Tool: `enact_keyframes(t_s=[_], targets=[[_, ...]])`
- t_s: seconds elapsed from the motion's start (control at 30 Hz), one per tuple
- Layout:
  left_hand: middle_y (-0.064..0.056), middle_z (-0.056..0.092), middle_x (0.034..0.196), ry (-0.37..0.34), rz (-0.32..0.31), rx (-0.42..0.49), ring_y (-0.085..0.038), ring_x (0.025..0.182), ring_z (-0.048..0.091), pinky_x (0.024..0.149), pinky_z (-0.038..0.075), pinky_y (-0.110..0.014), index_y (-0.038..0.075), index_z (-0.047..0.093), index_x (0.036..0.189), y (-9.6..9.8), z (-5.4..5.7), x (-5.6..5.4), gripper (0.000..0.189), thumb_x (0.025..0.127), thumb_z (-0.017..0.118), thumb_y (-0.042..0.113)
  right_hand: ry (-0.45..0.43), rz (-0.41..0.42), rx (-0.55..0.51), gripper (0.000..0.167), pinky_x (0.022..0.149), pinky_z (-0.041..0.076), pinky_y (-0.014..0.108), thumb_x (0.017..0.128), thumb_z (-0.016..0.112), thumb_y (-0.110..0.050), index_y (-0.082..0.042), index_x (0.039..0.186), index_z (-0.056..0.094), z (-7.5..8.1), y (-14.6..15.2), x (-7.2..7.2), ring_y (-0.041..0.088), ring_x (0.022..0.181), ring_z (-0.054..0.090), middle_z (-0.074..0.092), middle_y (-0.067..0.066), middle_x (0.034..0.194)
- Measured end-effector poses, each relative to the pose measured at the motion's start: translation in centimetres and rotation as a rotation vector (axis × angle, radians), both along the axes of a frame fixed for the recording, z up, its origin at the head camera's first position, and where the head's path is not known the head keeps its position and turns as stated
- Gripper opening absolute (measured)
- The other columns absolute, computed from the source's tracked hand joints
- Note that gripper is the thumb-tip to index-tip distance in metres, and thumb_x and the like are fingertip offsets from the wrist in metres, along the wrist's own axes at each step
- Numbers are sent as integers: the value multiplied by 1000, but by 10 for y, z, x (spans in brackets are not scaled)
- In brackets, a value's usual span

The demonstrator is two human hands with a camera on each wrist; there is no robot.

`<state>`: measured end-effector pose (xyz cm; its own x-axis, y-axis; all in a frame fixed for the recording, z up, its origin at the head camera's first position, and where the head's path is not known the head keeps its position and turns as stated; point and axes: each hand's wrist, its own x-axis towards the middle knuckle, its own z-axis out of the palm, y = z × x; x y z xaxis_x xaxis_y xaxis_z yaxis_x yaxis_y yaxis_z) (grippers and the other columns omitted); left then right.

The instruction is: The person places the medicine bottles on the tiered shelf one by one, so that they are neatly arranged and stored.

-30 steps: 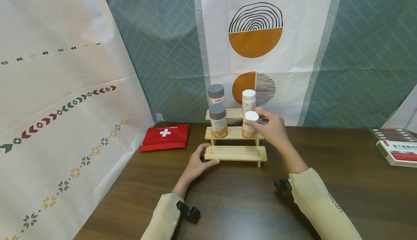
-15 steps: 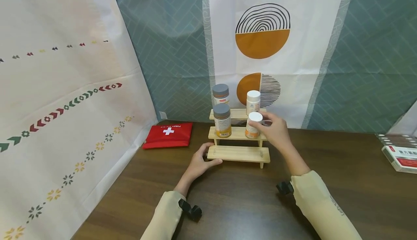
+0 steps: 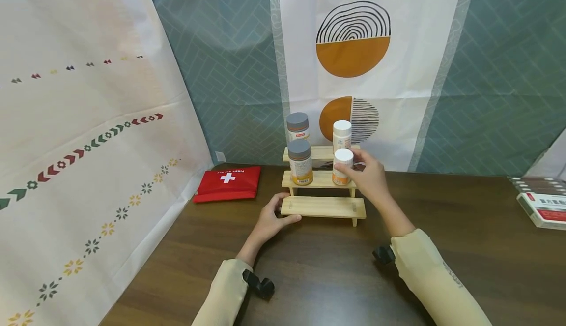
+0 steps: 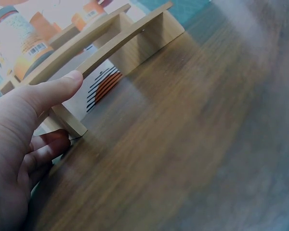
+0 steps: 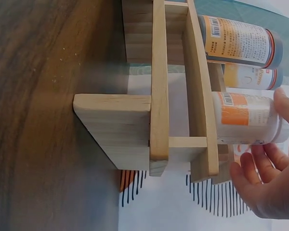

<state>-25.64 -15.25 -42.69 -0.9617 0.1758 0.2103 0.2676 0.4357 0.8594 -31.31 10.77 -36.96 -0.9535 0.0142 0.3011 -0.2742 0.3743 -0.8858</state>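
Note:
A three-step wooden rack (image 3: 323, 207) stands on the table, its lowest step bare. My left hand (image 3: 267, 222) grips the left end of that step, thumb (image 4: 58, 91) along the front edge and fingers curled beside the leg. On the middle step, my right hand (image 3: 372, 178) holds a white-capped pill bottle (image 3: 341, 174) between thumb and fingers; the bottle is upright, with an orange-and-white label (image 5: 238, 109). Left of it stands a grey-capped supplement bottle (image 3: 301, 167). Behind them on the top step are another grey-capped bottle (image 3: 298, 125) and another white-capped bottle (image 3: 342, 134).
A red first aid pouch (image 3: 227, 184) lies on the dark wooden table (image 3: 327, 272) left of the rack. At the far right are a white-and-red medicine box (image 3: 546, 210) and dark packs (image 3: 537, 186). Patterned cloth (image 3: 353, 85) hangs close behind the rack.
The head view has shifted slightly. Both hands keep their holds, and the bottles and rack stay in place.

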Motion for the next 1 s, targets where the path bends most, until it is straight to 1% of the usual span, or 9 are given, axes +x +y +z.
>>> enact_keyframes(t_s=[0.13, 0.23, 0.37, 0.57, 0.7, 0.83, 0.93, 0.97, 1.0], targets=[[-18, 63, 101, 0, -17, -4, -11, 86, 54, 78, 44, -26, -3, 51, 130, 3, 1, -2, 59, 79, 79, 9, 10, -22, 9, 60, 99, 49, 48, 86, 75, -31, -4, 134, 52, 0, 4, 1, 36, 117, 57, 60, 22, 127], [-18, 64, 102, -1, -30, -7, -9, 85, 53, 78, 44, -26, -3, 51, 130, 6, 1, -4, 59, 79, 79, 9, 22, -31, 14, 60, 98, 49, 48, 86, 74, -30, -3, 135, 52, -1, 6, 2, 36, 118, 56, 59, 23, 128], [-19, 64, 102, 0, -47, -4, -12, 87, 54, 79, 45, -28, -3, 51, 130, 10, 1, -6, 59, 79, 79, 9, 26, -39, 21, 60, 98, 49, 49, 87, 74, -30, -2, 136, 51, -3, 11, 5, 37, 119, 56, 59, 24, 129], [-19, 63, 102, -6, -63, 15, -20, 89, 56, 79, 44, -28, -4, 51, 129, 14, -1, -7, 59, 79, 79, 8, -10, -57, 42, 62, 100, 48, 49, 87, 74, -30, -3, 137, 49, -3, 17, 9, 36, 121, 55, 58, 23, 130], [-19, 63, 101, -8, -56, 16, -19, 88, 55, 78, 43, -26, -4, 51, 130, 13, 0, -8, 59, 79, 79, 7, -14, -37, 74, 63, 101, 47, 50, 88, 72, -31, -4, 140, 47, -1, 17, 8, 36, 123, 53, 57, 23, 131], [-18, 64, 102, -39, -30, 4, -17, 89, 56, 79, 44, -27, -4, 49, 132, 2, -9, -1, 62, 79, 78, 7, -23, 9, 83, 61, 100, 44, 52, 90, 69, -31, -5, 141, 46, -8, 12, 12, 36, 125, 51, 56, 21, 133], [-17, 66, 108, -90, 21, 5, -19, 94, 59, 84, 45, -31, -1, 47, 137, -18, -22, 3, 67, 79, 79, 7, -39, 52, 74, 61, 102, 41, 53, 91, 68, -31, -6, 142, 44, -17, 7, 15, 36, 128, 48, 54, 20, 136], [-17, 66, 111, -110, 28, -3, -19, 97, 60, 86, 46, -33, 0, 45, 139, -26, -25, 5, 69, 79, 79, 8, -44, 62, 73, 62, 103, 41, 54, 92, 67, -31, -6, 142, 43, -20, 7, 15, 36, 130, 47, 54, 20, 138], [-17, 66, 115, -135, 21, -14, -21, 101, 60, 89, 47, -35, 1, 43, 142, -34, -27, 5, 72, 80, 79, 10, -49, 68, 73, 62, 105, 40, 55, 92, 67, -32, -5, 143, 43, -23, 8, 16, 37, 131, 46, 53, 20, 138]])
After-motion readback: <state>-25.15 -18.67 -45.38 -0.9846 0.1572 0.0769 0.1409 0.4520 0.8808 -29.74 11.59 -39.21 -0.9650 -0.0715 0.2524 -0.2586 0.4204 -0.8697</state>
